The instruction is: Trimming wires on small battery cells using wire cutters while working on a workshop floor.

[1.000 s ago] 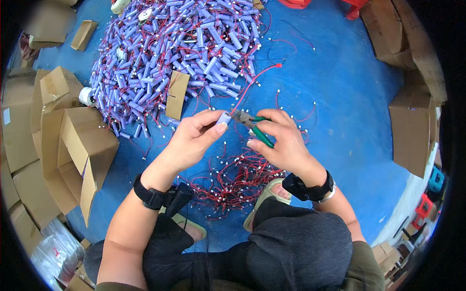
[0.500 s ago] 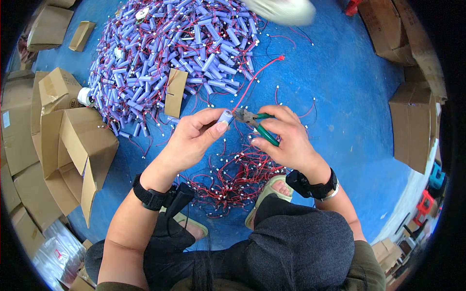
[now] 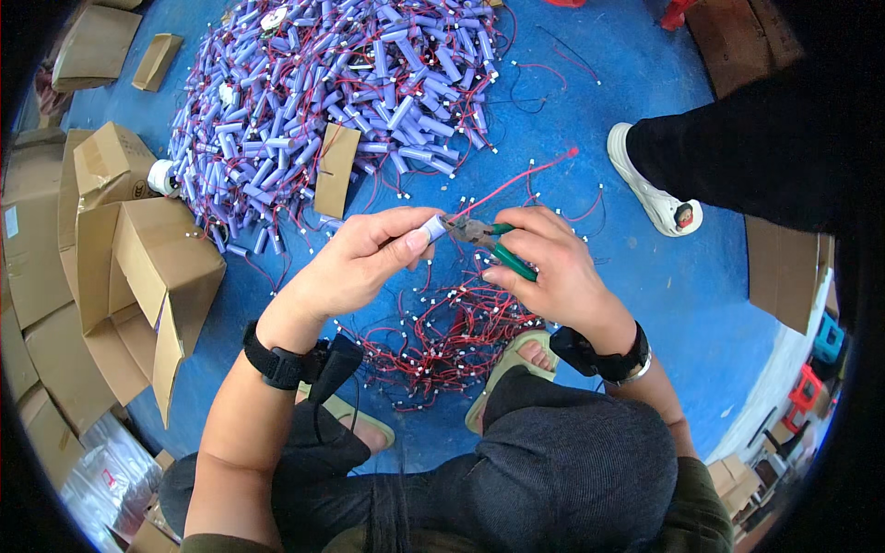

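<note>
another person's shoe [image 3: 651, 189] newly beside hands [image 3: 461, 263]

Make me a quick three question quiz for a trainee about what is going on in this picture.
1. True or false: the right hand holds green-handled metal cutting pliers.
2. What does the left hand hold? A: a purple cylindrical battery cell. B: a cardboard flap.
3. Fill in: the loose heap of red wires lies on the ____ floor.

Key: 1 true; 2 A; 3 blue.
</note>
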Demonstrator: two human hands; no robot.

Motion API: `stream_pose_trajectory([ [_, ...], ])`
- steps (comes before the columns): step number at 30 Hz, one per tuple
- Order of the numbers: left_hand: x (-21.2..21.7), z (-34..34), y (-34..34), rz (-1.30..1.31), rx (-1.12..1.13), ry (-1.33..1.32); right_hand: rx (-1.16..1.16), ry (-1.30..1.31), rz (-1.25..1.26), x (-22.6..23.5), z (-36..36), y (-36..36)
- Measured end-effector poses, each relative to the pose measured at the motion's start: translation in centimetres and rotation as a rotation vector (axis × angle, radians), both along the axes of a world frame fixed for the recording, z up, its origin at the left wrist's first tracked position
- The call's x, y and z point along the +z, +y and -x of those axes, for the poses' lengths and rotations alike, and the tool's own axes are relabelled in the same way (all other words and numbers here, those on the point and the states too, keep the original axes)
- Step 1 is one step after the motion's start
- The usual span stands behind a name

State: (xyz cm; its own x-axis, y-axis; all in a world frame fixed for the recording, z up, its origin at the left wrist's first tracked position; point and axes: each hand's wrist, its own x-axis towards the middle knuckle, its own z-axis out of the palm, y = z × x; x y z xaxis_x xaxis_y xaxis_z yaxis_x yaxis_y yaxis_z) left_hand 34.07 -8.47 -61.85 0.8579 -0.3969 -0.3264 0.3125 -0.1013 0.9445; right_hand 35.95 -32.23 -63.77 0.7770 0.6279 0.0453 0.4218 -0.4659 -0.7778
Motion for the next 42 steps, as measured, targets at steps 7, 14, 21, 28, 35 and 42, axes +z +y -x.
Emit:
stream_pose_trajectory([
  [7,0.0,-0.1,0.7,0.102,-0.03,0.084,0.011,-0.202,0.078,1.2,0.5,0.2],
  [14,-0.4,0.2,-0.2,0.224,0.066,0.165,-0.069,1.175,-0.624,0.2,-0.2,-0.5],
  [21,-1.2,-0.2,-0.9,0.457,0.582,0.334,-0.022,0.173,-0.012,-0.1,0.3,-0.1],
  [28,-0.9,0.0,-1.3,0.492,0.588,0.428,0.03,0.195,-0.101,0.2,0.3,0.7],
  [35,-0.5,0.0,-1.4,0.501,0.543,0.451,0.01,-0.128,-0.02,0.4,0.3,0.7],
  [42,-0.2,-0.2,-1.3,0.415,0.518,0.433,0.075,0.055,-0.171,-0.4,0.4,0.5],
])
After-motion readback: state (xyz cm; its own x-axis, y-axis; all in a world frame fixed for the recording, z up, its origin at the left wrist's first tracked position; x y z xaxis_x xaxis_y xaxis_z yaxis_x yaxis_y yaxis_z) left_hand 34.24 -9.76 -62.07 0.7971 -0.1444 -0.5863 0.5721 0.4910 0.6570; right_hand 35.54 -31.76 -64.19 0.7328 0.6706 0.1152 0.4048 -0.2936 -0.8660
